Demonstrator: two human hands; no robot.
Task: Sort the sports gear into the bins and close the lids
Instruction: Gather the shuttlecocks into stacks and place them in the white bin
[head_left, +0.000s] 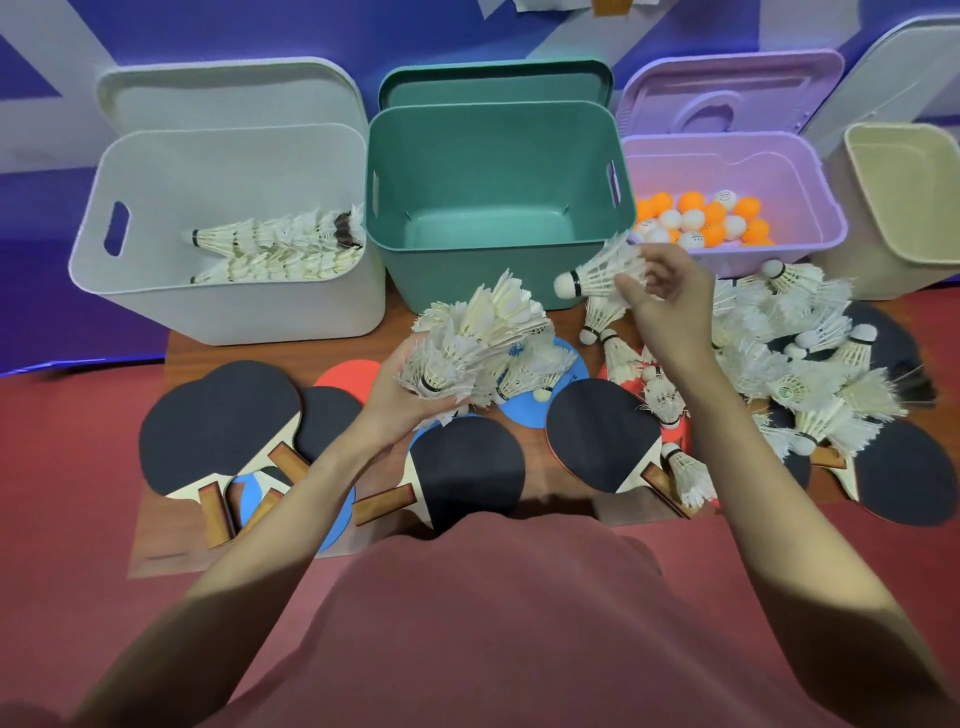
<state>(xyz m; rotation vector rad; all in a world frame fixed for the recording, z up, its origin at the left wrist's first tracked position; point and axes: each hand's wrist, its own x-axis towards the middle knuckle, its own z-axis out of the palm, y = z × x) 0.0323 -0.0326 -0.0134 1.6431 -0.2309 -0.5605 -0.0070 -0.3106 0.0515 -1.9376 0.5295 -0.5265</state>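
Note:
My left hand (397, 387) grips a stacked bunch of white shuttlecocks (480, 332) above the paddles. My right hand (670, 291) pinches one shuttlecock (597, 273) by its feathers, cork pointing left, in front of the green bin (493, 156), which has nothing inside. The white bin (156, 171) at the left holds two rows of nested shuttlecocks (280, 244). The purple bin (800, 171) holds orange and white ping-pong balls (701, 218). Loose shuttlecocks (795, 353) are heaped at the right. Table-tennis paddles (218, 421) lie across the wooden board.
A beige bin (904, 208) stands at the far right. All bin lids stand open behind them against the blue wall. The board lies on a red floor, and my red shirt fills the bottom of the view.

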